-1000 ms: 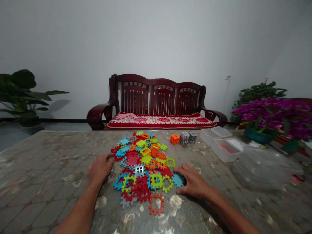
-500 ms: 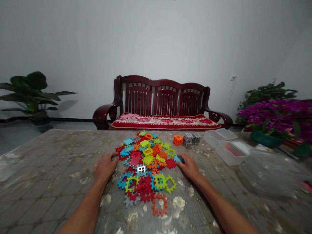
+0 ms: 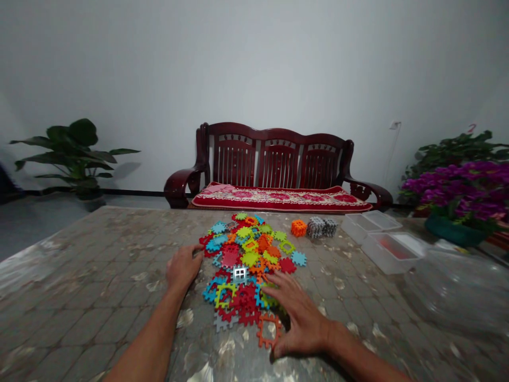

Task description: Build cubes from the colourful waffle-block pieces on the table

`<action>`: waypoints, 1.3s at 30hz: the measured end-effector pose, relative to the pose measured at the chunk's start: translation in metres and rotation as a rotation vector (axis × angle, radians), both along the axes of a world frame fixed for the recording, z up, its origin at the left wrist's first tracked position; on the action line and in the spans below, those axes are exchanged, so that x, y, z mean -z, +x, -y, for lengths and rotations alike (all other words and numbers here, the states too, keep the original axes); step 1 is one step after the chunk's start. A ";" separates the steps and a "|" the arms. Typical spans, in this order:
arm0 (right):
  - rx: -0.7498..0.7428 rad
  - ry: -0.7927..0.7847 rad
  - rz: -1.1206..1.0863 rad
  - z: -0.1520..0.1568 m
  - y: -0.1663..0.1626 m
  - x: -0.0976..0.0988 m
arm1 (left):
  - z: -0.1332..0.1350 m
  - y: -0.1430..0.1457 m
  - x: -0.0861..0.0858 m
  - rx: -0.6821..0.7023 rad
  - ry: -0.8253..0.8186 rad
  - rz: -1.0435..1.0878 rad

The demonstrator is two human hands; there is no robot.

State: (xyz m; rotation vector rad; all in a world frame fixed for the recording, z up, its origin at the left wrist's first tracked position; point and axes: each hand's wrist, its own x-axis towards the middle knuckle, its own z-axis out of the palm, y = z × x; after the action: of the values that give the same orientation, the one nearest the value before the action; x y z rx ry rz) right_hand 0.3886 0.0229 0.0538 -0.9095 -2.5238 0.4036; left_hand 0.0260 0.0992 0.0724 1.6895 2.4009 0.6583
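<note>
A heap of flat, toothed plastic tiles [image 3: 248, 260] in red, blue, green, orange and grey lies on the patterned table [image 3: 99, 276]. My left hand [image 3: 183, 268] rests palm down at the heap's left edge, fingers loosely curled against the red and blue tiles, holding nothing I can see. My right hand [image 3: 298, 313] lies flat with fingers spread over the near right part of the heap, covering green and orange tiles. A lone blue tile [image 3: 299, 258] sits at the heap's right side.
Behind the heap stand a small orange cube [image 3: 298, 227] and grey cubes [image 3: 322, 227] built of tiles. Clear plastic boxes [image 3: 384, 241] and a clear bag [image 3: 457, 292] lie at the right. Purple flowers [image 3: 465, 193], a wooden bench [image 3: 274, 170] and a leafy plant [image 3: 75, 154] stand beyond the table.
My right hand came back from the heap's far right side toward me and now lies spread over the near tiles. A blue tile is left at the right. The left hand stayed.
</note>
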 end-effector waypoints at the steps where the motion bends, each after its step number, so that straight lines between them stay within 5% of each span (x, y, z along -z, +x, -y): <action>1: -0.021 0.002 0.019 0.003 -0.004 0.001 | 0.001 0.000 -0.001 -0.001 -0.004 0.002; 9: 0.211 0.083 -0.048 -0.015 -0.005 0.001 | 0.001 0.002 -0.002 -0.014 -0.012 -0.008; 18: 0.306 0.200 -0.018 -0.052 -0.007 0.009 | 0.002 0.002 0.000 -0.004 0.015 0.017; 25: 0.284 0.105 -0.154 -0.068 -0.022 0.006 | 0.000 0.001 0.002 -0.003 0.025 0.020; 33: 0.668 0.111 -0.240 -0.107 0.002 0.001 | 0.000 0.001 0.002 -0.012 0.015 0.022; 39: 0.715 0.068 -0.134 -0.133 -0.008 0.002 | -0.002 0.001 0.005 -0.028 -0.005 -0.014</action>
State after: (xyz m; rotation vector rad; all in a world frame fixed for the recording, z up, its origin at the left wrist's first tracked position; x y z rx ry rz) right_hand 0.3803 0.1554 0.0519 -1.5962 -1.9061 0.1388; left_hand 0.0272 0.1010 0.0676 1.6669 2.4378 0.6460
